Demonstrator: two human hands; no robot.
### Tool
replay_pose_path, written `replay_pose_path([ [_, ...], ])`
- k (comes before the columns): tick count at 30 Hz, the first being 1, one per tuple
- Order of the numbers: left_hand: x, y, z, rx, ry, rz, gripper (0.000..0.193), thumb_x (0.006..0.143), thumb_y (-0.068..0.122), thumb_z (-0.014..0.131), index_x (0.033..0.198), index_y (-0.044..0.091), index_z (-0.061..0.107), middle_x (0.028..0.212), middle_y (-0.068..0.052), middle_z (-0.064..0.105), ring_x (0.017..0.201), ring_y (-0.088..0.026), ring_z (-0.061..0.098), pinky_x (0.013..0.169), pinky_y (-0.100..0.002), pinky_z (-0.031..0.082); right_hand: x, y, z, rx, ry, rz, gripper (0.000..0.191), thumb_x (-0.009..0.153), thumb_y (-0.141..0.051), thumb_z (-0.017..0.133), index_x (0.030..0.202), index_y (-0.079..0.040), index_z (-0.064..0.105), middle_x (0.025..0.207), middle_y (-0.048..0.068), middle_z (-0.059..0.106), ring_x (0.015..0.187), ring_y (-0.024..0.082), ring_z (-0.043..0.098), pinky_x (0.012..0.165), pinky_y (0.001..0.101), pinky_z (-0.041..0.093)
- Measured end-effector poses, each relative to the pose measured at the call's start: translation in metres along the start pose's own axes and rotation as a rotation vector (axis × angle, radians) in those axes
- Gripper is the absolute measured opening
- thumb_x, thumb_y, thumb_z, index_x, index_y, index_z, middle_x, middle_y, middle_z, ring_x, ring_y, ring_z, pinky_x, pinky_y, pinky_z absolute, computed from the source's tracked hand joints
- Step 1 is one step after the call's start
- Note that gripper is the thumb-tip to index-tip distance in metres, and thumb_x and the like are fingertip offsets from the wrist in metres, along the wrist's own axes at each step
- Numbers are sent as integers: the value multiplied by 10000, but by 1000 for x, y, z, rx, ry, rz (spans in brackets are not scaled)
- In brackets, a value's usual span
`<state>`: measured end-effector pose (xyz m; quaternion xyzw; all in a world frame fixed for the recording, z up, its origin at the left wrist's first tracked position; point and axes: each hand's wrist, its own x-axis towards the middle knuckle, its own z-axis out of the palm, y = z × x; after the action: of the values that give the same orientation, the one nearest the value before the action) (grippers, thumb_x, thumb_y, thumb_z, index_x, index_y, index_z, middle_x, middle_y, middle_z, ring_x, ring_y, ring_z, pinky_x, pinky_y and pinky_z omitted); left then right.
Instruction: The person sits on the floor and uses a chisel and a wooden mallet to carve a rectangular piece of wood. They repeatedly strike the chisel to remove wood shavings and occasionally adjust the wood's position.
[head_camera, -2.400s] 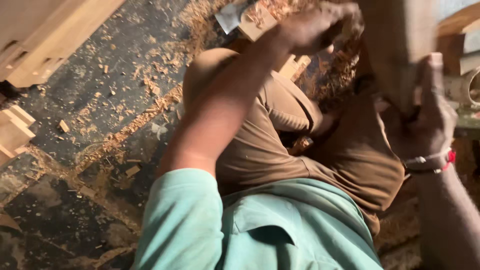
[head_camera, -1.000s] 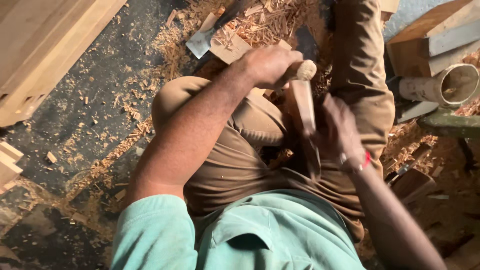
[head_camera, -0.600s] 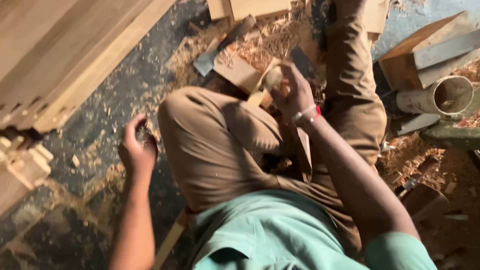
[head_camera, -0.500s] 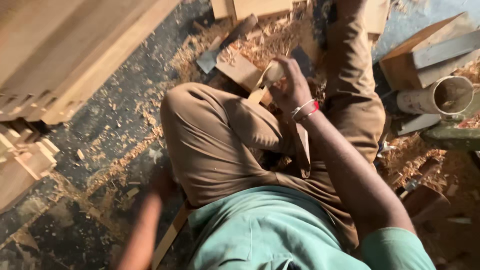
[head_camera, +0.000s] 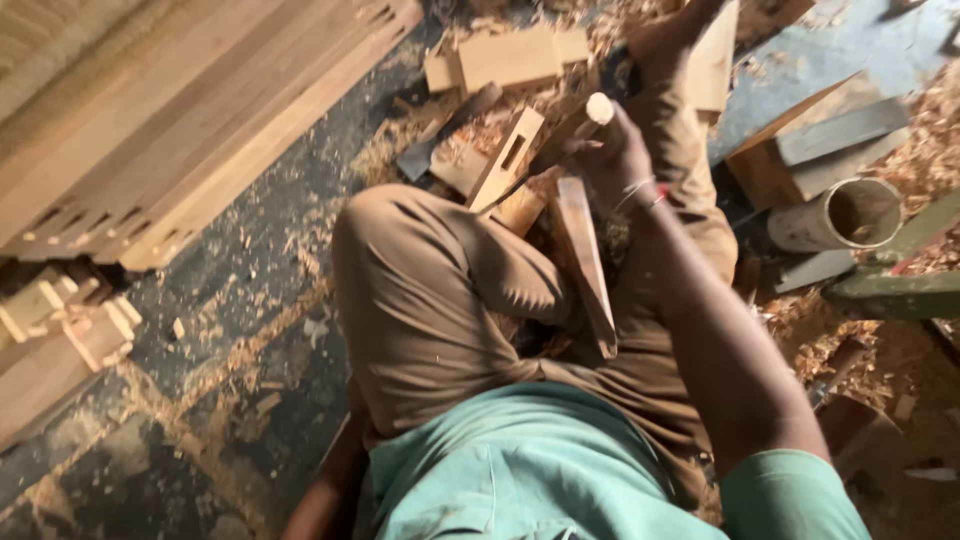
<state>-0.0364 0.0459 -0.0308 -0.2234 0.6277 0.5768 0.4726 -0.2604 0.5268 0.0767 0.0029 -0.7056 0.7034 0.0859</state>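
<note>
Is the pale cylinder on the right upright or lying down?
Lying on its side: the cylinder rests lengthwise on shavings, its open mouth facing sideways. Inside looks empty.

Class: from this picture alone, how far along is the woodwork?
Done: a slot already shows in the wooden piece, and shavings lie around. In hand: the right hand grips a wooden handle above it. Left: a long strip lies untouched across the lap.

One head-worn camera looks steeply down, close over the seated person's lap, with the floor (head_camera: 240, 300) at frame left.
</note>
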Motion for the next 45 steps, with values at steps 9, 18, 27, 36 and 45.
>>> replay_pose_path([
  [9, 8, 11, -4, 7, 8, 3, 371, 1005, -110, 570, 1347, 27, 602, 1273, -160, 709, 1186, -237, 708, 1044, -361, 584, 10, -21, 5, 559, 129, 133, 328, 968, -185, 679, 1248, -51, 571, 1141, 119, 693, 1024, 217, 716, 869, 351, 650],
  [18, 1, 4, -2, -17, 2, -39, 356, 1006, -93, 581, 1341, 24, 602, 1259, -149, 708, 1173, -226, 706, 1034, -355, 583, 30, -5, -19, 78, 112, 164, 388, 897, 39, 665, 1249, -64, 538, 1169, 51, 686, 1096, 172, 736, 881, 313, 674],
  [27, 5, 11, 3, -23, -3, -41, 342, 1008, -76, 592, 1335, 22, 602, 1244, -138, 707, 1160, -215, 704, 1025, -349, 583, 12, 16, -18, -276, 103, -84, 457, 918, 139, 719, 1312, -40, 568, 1156, 55, 637, 1045, 156, 655, 890, 321, 647],
  [36, 7, 8, 2, -37, 8, -42, 329, 1009, -58, 602, 1329, 20, 602, 1230, -127, 706, 1147, -204, 702, 1015, -343, 582, 14, 18, -24, -241, 198, 19, 431, 887, 89, 680, 1275, -58, 565, 1100, 41, 652, 955, 157, 684, 786, 263, 624],
  [45, 6, -2, 3, -47, 6, -50, 317, 1011, -41, 613, 1322, 17, 601, 1216, -116, 705, 1135, -193, 700, 1006, -337, 581, -15, 43, 38, 680, 305, 611, 243, 996, -234, 602, 1198, -100, 614, 996, 48, 644, 845, 165, 683, 681, 278, 601],
])
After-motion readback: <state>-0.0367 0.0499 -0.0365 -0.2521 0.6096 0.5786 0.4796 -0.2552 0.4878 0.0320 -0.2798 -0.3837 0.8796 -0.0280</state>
